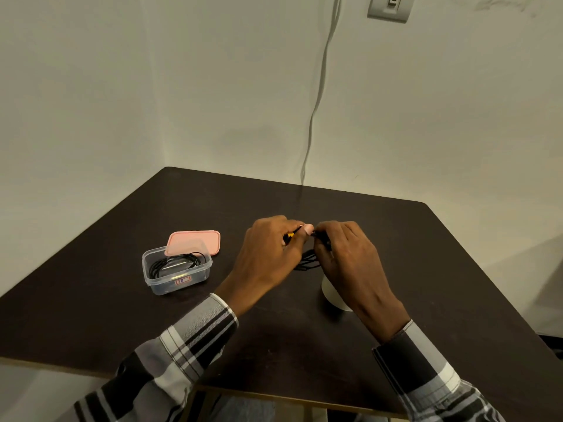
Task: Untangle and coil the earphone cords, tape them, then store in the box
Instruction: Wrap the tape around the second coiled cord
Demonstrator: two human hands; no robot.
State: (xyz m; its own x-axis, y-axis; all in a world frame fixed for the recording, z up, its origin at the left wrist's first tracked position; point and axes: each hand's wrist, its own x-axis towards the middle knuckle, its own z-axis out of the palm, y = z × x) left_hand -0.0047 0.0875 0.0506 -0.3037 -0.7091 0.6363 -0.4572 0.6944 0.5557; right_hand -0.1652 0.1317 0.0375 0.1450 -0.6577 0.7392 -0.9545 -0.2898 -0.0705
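Dark brown square surface (396, 239) pushed into a corner of plain off-white walls (122, 86). Pale cable (320, 86) hanging down the far wall to the surface's back edge. Grey switch plate (391, 7) mounted high at right. Dim, warm, even lighting with soft shadows.

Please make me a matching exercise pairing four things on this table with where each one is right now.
Things:
1. pink lid
2. coiled black cord
3. white tape roll
4. black earphone cord

Places:
A. held between both hands above the table
B. inside the clear box
C. partly hidden under the right hand
D. propped on the box's far rim

Pairs: 1-D, 2-B, 3-C, 4-A. The left hand shares that grip.
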